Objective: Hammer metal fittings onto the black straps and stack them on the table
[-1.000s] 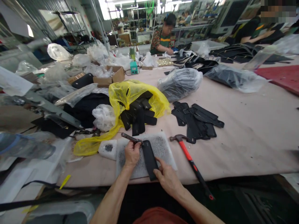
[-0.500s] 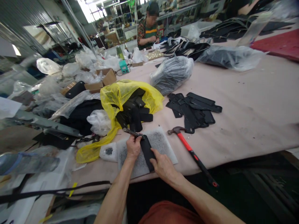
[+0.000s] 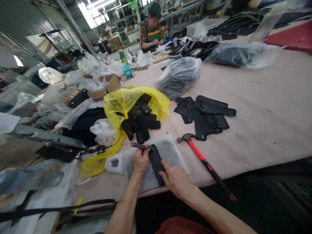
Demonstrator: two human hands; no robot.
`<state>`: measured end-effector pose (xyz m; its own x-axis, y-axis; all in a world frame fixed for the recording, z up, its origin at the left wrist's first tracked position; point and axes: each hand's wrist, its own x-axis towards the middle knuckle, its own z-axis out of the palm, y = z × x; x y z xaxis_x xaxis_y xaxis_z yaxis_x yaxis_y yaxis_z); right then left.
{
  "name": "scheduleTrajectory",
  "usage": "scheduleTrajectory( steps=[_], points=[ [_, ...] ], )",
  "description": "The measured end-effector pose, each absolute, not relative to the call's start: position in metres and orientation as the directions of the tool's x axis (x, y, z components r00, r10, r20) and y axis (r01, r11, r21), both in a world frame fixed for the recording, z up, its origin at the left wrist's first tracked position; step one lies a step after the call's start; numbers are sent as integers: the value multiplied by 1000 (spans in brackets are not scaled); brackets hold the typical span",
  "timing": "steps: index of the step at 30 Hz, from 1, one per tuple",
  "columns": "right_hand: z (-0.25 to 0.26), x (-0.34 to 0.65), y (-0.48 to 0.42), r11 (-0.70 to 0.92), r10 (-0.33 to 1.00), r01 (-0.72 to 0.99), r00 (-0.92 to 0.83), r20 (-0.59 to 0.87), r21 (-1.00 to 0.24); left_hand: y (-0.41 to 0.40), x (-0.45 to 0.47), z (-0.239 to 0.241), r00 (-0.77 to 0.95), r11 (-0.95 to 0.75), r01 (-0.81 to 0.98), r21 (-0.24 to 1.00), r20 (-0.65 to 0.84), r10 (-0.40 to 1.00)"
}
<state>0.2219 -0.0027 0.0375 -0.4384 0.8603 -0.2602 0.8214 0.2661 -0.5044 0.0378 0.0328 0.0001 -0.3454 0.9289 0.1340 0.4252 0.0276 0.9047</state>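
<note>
My left hand [image 3: 140, 161] is closed around a slim metal bar-shaped tool [image 3: 138, 146], whose exact kind I cannot make out. The tool's inner end meets the top end of a flat black strip [image 3: 156, 160] with rounded corners. The strip lies lengthwise on a white board [image 3: 172, 150] covered in dark marks. Thumb and forefinger of my right hand [image 3: 177, 179] grip the strip's right edge near its lower end. Just right of the board rests a claw hammer [image 3: 198, 152] with a red and black handle, its end jutting past the table edge.
A yellow plastic bag [image 3: 114, 103] spills black pieces behind the board. More black strips [image 3: 203, 117] lie piled to the right. Beyond stands a clear-wrapped bundle [image 3: 180, 78]. Bags and a cardboard box [image 3: 112, 83] crowd the left. Another person [image 3: 152, 32] works at the far side.
The view has shifted slightly, so the board, hands and hammer appear a little lower and further right. Both hands keep their hold on the tool and the strip.
</note>
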Motion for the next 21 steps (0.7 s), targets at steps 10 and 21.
scheduleTrajectory(
  steps=[10,21],
  points=[
    [17,231,-1,552,797,675,-600,72,-490,34,37,-4,-323,17,468,884,154,934],
    [11,232,-6,539,806,673,-588,77,-507,34,40,-3,-308,33,526,850,154,939]
  ],
)
